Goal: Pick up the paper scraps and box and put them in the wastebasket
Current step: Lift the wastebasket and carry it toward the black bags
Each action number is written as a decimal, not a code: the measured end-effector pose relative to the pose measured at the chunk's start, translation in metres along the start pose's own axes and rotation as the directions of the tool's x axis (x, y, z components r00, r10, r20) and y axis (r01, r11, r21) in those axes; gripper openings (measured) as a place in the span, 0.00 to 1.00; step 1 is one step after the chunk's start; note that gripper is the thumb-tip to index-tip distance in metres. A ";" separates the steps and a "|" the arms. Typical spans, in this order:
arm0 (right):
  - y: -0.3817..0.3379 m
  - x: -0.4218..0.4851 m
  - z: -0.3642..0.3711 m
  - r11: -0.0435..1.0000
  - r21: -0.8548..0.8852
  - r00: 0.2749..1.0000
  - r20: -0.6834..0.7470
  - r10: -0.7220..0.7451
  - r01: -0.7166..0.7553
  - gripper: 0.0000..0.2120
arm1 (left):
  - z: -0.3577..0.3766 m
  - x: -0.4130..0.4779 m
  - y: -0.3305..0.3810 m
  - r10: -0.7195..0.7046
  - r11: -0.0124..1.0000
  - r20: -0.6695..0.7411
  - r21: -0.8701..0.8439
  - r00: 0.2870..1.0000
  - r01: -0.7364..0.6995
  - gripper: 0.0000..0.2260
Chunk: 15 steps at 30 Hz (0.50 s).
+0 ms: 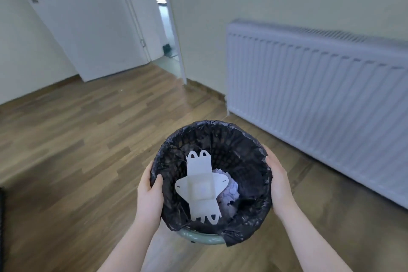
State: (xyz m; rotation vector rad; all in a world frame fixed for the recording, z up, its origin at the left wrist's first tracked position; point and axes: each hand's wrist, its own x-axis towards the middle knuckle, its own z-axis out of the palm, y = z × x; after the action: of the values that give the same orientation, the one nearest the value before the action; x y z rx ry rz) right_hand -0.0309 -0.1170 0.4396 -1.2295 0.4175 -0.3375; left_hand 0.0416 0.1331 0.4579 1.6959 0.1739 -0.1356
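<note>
Black-lined wastebasket (254, 139) | left hand (148, 192) grips rim | right hand (278, 183) grips rim

No text, label, brand, number or sign can be read anywhere in this view. The flattened white box (199, 185) lying in the wastebasket (212, 236) shows a plain surface, and its black liner (242, 150) carries no print. The crumpled paper scraps (229, 190) beside the box are possibly marked, but they are too blurred to tell. The radiator (320, 95) and the door (88, 17) appear bare as well.
</note>
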 end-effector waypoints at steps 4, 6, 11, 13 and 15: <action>-0.147 -0.049 -0.047 0.999 0.020 0.978 -0.206 -0.040 0.045 0.18 | 0.059 -0.058 0.147 0.077 0.997 0.188 -0.030 0.979 -0.072 0.18; -0.205 -0.075 -0.072 0.997 0.043 0.953 -0.300 -0.045 0.060 0.18 | 0.089 -0.091 0.204 0.095 0.995 0.254 -0.040 0.962 -0.088 0.19; -0.333 -0.159 -0.154 0.988 0.051 0.861 -0.499 -0.099 0.143 0.18 | 0.176 -0.185 0.308 0.130 0.992 0.453 -0.056 0.882 -0.117 0.19; -0.368 -0.192 -0.194 0.982 0.055 0.821 -0.559 -0.118 0.178 0.18 | 0.214 -0.222 0.329 0.121 0.992 0.521 -0.036 0.845 -0.121 0.19; -0.395 -0.225 -0.238 0.975 0.033 0.779 -0.608 -0.153 0.218 0.18 | 0.256 -0.256 0.340 0.118 0.989 0.591 -0.001 0.798 -0.145 0.20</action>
State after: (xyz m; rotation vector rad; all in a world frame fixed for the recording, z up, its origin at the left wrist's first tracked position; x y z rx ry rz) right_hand -0.3525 -0.3289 0.7782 -1.0421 0.8203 -0.9287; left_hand -0.1414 -0.1733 0.8034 1.6249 -0.4213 -0.5603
